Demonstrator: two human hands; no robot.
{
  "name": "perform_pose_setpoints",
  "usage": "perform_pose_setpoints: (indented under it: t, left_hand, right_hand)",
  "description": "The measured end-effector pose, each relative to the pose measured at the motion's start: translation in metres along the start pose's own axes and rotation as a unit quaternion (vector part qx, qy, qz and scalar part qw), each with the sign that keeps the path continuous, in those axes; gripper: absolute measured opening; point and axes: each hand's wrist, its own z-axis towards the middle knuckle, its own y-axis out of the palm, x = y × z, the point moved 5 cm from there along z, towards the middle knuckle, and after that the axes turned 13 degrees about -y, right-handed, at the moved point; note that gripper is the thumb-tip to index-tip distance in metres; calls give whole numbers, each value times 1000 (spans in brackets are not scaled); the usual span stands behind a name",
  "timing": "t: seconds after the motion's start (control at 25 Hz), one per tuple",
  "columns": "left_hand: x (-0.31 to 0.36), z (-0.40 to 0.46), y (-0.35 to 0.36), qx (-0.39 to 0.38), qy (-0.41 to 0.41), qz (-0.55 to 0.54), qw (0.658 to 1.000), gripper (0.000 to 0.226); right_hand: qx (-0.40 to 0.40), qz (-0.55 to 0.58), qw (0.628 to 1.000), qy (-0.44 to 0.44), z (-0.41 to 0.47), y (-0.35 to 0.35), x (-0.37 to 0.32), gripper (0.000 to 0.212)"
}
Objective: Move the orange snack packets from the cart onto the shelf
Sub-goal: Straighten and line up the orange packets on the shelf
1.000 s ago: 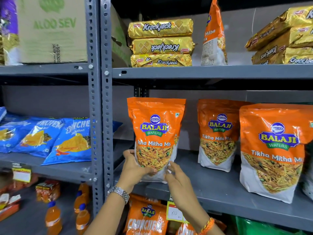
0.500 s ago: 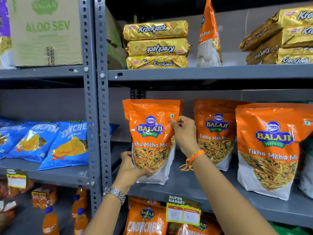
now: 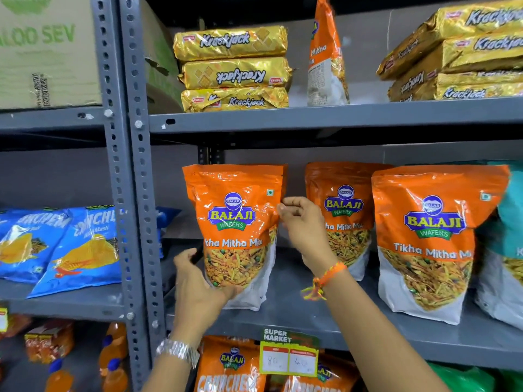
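Note:
An orange Balaji Tikha Mitha Mix packet (image 3: 235,222) stands upright on the grey middle shelf (image 3: 311,315). My left hand (image 3: 198,287) grips its lower left corner, thumb across the front. My right hand (image 3: 305,227) pinches its right edge at mid-height. Two more orange packets stand to the right, one behind my right hand (image 3: 345,202) and one nearer the front (image 3: 430,239). Another orange packet (image 3: 325,52) stands sideways on the upper shelf. The cart is out of view.
Gold Krackjack packs are stacked on the upper shelf at centre (image 3: 232,69) and right (image 3: 458,52). Blue Crunchem bags (image 3: 79,247) lie on the left bay. A grey upright post (image 3: 133,193) divides the bays. A price tag (image 3: 288,355) hangs on the shelf edge.
My right hand rose from the packet's bottom to its right edge. The left hand kept its hold low on the left. The packet now stands a little more upright.

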Motion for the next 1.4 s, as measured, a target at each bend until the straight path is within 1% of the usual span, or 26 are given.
perform_pose_setpoints:
  t: [0.04, 0.08, 0.12, 0.2, 0.28, 0.32, 0.36, 0.4, 0.48, 0.52, 0.56, 0.6, 0.64, 0.72, 0.8, 0.84, 0.88, 0.96, 1.16, 1.2, 1.24, 1.28, 1.32, 1.36, 1.4]
  left_hand:
    - [7, -11, -5, 52, 36, -7, 998, 108]
    - [17, -23, -6, 89, 73, -28, 993, 101]
    - [29, -35, -1, 101, 109, -60, 987, 90]
    - [58, -55, 21, 84, 164, -98, 978, 70]
    - [88, -65, 48, 67, 203, -76, 974, 57]
    - [100, -66, 57, 68, 207, -70, 974, 54]
    - [107, -64, 61, 85, 194, -76, 974, 52]
    - [106, -61, 60, 120, 177, -89, 973, 53]
    - [89, -55, 47, 215, 147, -104, 960, 61]
    - [75, -52, 38, 248, 125, -109, 955, 68]
    - [60, -48, 29, 256, 91, -117, 955, 75]
    - [43, -40, 22, 240, 44, -122, 962, 82]
    - [28, -29, 18, 203, -7, -122, 971, 87]
    - [3, -6, 15, 83, -76, -143, 983, 92]
    - [-6, 5, 16, -39, -88, -171, 981, 76]
    - [-8, 7, 17, -71, -82, -165, 980, 68]
    - [-11, 8, 16, -83, -74, -152, 982, 64]
    - [-15, 8, 14, -85, -69, -136, 985, 65]
    - [-12, 4, 14, -109, -62, -118, 985, 68]
    - [-11, 1, 13, -99, -59, -106, 988, 70]
    - [-8, -3, 10, -63, -50, -81, 993, 72]
    - [-4, -11, 5, -7, -31, -53, 998, 73]
    - [3, -21, -1, 58, 8, -41, 997, 71]
    - [14, -35, -5, 110, 60, -56, 991, 63]
    - [28, -48, -2, 125, 108, -87, 982, 53]
  right_hand:
    - [-2, -7, 1000, -14, -12, -16, 0, 17]
    - [5, -16, 999, -32, -26, -35, 2, 18]
    - [22, -30, 998, -47, -41, -58, 4, 19]
    - [68, -63, 993, -68, -70, -104, 7, 26]
    - [105, -87, 988, -72, -91, -139, 10, 29]
    - [106, -89, 988, -66, -97, -150, 14, 29]
    - [95, -87, 990, -58, -103, -155, 18, 29]
    - [79, -86, 992, -50, -107, -158, 23, 29]
    - [36, -80, 996, -34, -113, -152, 34, 30]
    - [8, -72, 997, -23, -116, -144, 39, 29]
    - [-23, -68, 997, -13, -117, -132, 44, 28]
    - [-57, -68, 996, -2, -118, -116, 49, 27]
    - [-90, -68, 994, 11, -117, -97, 54, 29]
    - [-159, -62, 985, 38, -115, -55, 63, 41]
    - [-221, -68, 972, 50, -112, -15, 67, 59]
    - [-241, -82, 966, 47, -110, 1, 68, 67]
    - [-254, -103, 961, 41, -107, 13, 69, 73]
    - [-257, -132, 957, 35, -105, 27, 71, 80]
    - [-224, -155, 962, 29, -108, 31, 69, 82]
    - [-225, -154, 962, 29, -109, 31, 68, 82]
    - [-225, -154, 962, 32, -110, 28, 66, 81]
    - [-221, -151, 963, 39, -111, 22, 66, 82]
    - [-208, -146, 966, 49, -111, 11, 65, 82]
    - [-188, -139, 970, 62, -110, -3, 65, 83]
    - [-162, -144, 974, 68, -109, -19, 63, 84]
